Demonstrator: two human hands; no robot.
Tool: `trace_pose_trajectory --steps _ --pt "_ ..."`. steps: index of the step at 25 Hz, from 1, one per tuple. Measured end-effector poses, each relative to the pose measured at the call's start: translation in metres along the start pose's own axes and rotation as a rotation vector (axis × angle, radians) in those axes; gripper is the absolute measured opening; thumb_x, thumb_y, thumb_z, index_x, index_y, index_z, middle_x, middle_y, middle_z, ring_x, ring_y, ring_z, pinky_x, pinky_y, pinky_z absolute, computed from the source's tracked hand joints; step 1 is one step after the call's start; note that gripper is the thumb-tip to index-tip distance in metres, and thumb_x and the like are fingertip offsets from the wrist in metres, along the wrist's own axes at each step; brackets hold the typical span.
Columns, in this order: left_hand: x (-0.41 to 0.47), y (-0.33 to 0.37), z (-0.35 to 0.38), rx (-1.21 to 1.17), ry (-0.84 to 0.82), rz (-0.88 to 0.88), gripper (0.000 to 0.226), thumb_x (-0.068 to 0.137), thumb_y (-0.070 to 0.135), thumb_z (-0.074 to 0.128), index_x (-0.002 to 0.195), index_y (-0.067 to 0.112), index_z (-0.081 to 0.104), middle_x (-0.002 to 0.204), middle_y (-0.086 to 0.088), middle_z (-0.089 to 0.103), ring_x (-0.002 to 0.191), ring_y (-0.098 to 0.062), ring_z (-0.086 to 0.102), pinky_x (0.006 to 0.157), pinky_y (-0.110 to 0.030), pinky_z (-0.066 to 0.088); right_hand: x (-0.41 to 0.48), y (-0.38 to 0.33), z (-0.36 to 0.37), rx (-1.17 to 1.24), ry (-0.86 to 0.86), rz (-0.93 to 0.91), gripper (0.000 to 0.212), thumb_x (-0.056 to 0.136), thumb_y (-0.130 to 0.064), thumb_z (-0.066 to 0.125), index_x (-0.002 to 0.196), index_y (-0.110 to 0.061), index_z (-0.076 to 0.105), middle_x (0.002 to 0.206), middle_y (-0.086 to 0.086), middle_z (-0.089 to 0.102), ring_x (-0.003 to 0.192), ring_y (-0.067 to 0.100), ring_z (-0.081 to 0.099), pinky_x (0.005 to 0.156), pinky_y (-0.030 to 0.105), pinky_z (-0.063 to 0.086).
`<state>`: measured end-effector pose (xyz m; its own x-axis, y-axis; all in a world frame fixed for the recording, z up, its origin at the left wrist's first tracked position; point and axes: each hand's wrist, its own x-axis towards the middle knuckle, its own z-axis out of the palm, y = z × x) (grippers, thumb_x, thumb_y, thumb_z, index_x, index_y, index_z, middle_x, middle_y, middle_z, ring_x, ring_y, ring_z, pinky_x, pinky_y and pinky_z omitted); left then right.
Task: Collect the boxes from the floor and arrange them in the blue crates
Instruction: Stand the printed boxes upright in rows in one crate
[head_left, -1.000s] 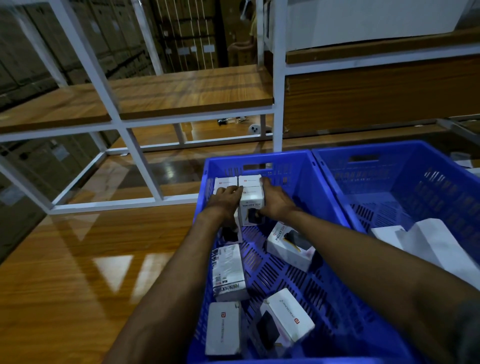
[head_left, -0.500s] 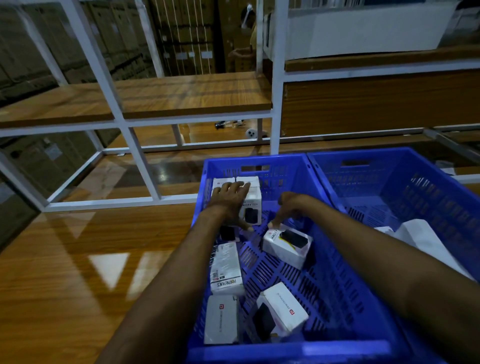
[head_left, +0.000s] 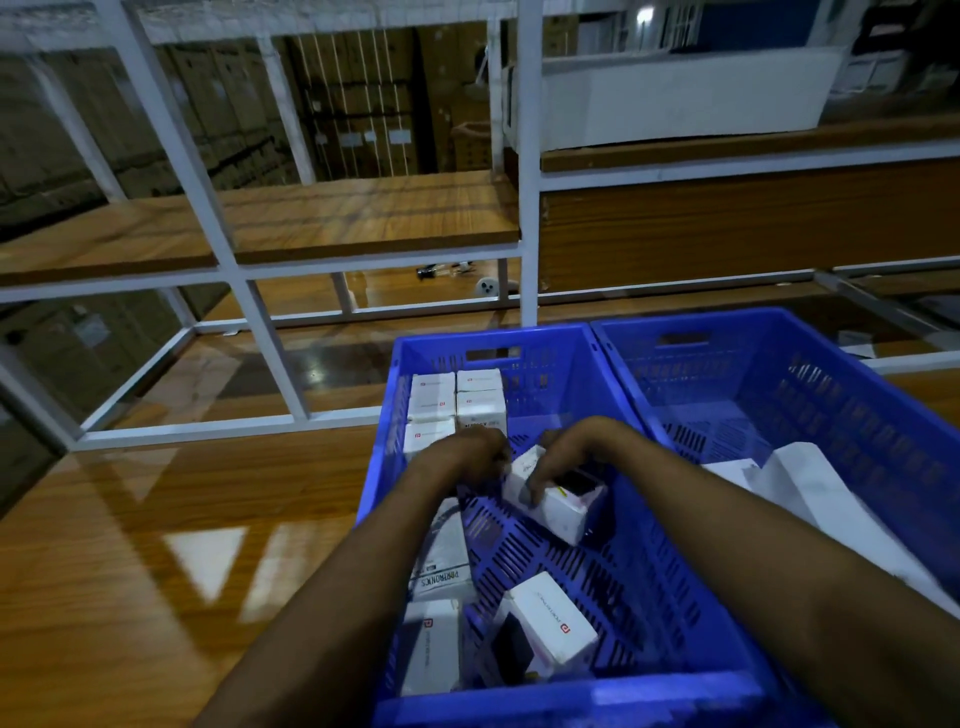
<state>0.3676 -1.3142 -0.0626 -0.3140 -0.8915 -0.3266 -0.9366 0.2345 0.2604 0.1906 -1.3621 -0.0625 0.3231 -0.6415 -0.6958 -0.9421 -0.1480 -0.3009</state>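
Two blue crates stand side by side on a wooden surface. In the left crate (head_left: 675, 618), several small white boxes (head_left: 457, 402) are stacked neatly in the far left corner. My right hand (head_left: 566, 457) grips a loose white box (head_left: 558, 506) in the crate's middle, and my left hand (head_left: 475, 457) touches the same box's left end. More white boxes lie loose nearer me: one (head_left: 553, 618) tilted, one (head_left: 430, 644) flat, and one (head_left: 441, 561) under my left forearm. The right crate (head_left: 831, 395) holds larger white packages (head_left: 810, 488).
The crates rest on a glossy wooden shelf (head_left: 156, 545) inside a white metal rack (head_left: 260, 322). Another wooden shelf level sits behind and above. Cardboard cartons are stacked in the dark background.
Both hands left the stacked boxes in the far corner and came back to the loose box in the middle. My right hand took hold of it and my left hand joined it.
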Motion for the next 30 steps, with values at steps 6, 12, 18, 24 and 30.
trace_pose_trajectory --steps 6,12,18,24,30 --pt "-0.024 -0.004 -0.014 -0.695 0.019 -0.06 0.076 0.091 0.077 0.042 0.115 0.008 0.059 0.095 -0.018 0.075 0.077 -0.035 0.077 0.059 -0.033 0.059 -0.023 -0.005 -0.017 0.54 -0.075 -0.165 0.061 0.068 -0.038 0.083 0.124 -0.018 0.067 0.12 0.01 0.068 0.116 0.036 0.063 0.08 0.042 0.053" --pt "-0.026 -0.02 -0.028 -0.609 0.236 -0.055 0.037 0.086 0.054 0.074 0.108 0.027 0.064 0.106 -0.001 0.069 0.089 -0.015 0.067 0.074 -0.033 0.061 -0.022 -0.001 -0.021 0.626 -0.013 -0.31 0.066 0.077 -0.03 0.088 0.135 -0.035 0.058 0.133 0.001 0.065 0.123 0.025 0.058 0.082 0.038 0.048" --pt "-0.02 -0.035 -0.025 -0.409 0.254 0.055 0.057 0.064 0.042 0.095 0.111 0.034 0.063 0.11 0.014 0.065 0.096 -0.009 0.065 0.083 -0.026 0.055 -0.015 -0.002 -0.018 0.405 0.098 -0.314 0.049 0.075 -0.019 0.092 0.117 -0.025 0.067 0.114 -0.001 0.071 0.094 0.017 0.064 0.07 0.03 0.051" --pt "-0.021 -0.039 -0.026 -0.256 0.29 0.022 0.063 0.063 0.026 0.096 0.116 0.026 0.061 0.112 0.007 0.062 0.087 -0.008 0.058 0.072 -0.021 0.046 -0.003 -0.007 -0.012 0.417 0.267 -0.26 0.063 0.067 -0.014 0.096 0.117 -0.016 0.057 0.116 0.008 0.066 0.087 0.02 0.066 0.063 0.028 0.057" --pt "-0.015 -0.039 -0.026 0.017 0.313 -0.062 0.072 0.062 0.037 0.094 0.121 0.026 0.055 0.118 0.005 0.053 0.107 -0.018 0.054 0.085 -0.035 0.049 0.008 -0.022 -0.003 0.324 0.391 -0.198 0.068 0.065 -0.017 0.096 0.116 -0.016 0.051 0.112 0.005 0.061 0.082 0.019 0.066 0.054 0.027 0.054"
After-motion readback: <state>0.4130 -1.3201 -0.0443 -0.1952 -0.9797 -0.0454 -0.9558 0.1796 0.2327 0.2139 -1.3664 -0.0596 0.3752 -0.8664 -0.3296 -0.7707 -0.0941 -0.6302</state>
